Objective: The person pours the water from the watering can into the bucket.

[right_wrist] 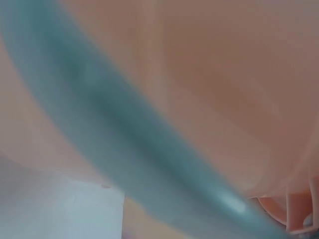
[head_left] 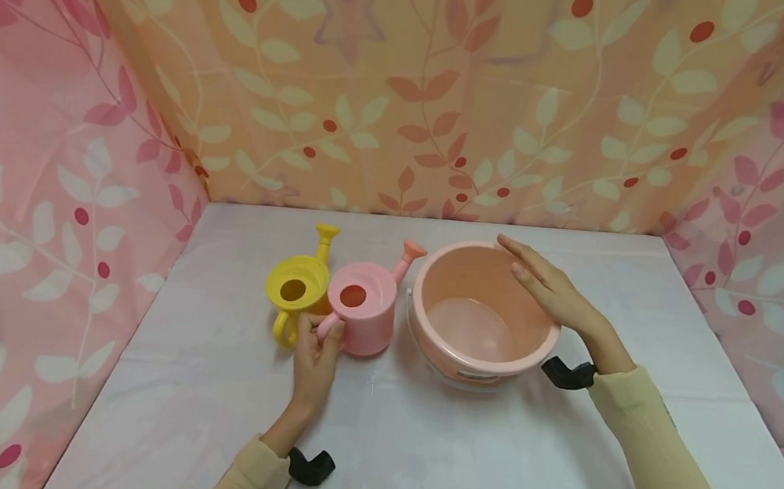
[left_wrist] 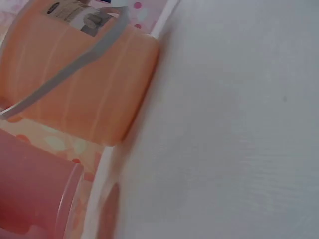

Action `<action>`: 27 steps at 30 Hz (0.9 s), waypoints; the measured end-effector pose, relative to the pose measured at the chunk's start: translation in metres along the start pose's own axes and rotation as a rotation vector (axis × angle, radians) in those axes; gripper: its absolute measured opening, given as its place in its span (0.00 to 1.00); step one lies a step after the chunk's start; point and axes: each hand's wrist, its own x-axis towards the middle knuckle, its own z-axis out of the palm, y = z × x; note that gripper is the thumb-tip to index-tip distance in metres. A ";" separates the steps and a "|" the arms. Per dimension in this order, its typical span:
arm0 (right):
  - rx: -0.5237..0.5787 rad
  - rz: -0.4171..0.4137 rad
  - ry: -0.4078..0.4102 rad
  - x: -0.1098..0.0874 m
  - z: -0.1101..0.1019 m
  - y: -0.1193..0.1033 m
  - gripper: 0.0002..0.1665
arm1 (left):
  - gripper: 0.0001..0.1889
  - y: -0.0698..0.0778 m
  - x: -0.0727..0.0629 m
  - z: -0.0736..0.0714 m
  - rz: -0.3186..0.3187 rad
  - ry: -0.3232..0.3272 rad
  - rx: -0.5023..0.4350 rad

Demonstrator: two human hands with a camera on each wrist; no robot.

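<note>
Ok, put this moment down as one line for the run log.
left hand: grips pink watering can | right hand: touches bucket | yellow watering can: left of pink one

Back cloth [head_left: 350,91]: I see orange, with pale leaves [head_left: 302,4] and red dots [head_left: 582,6].
Side cloths [head_left: 8,184]: pink, leafy, flanking my view left and right.
Tabletop [head_left: 193,398]: white, faintly creased.

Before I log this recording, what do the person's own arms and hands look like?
The person wears plain, pale beige sleeves that stop short of the hands, which are bare, with no gloves. A small, bent black piece sits at each wrist. No cables or markings can be made out.
</note>
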 end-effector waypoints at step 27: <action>0.018 0.030 0.000 -0.001 0.000 -0.002 0.27 | 0.11 0.027 0.006 -0.029 0.173 0.032 0.003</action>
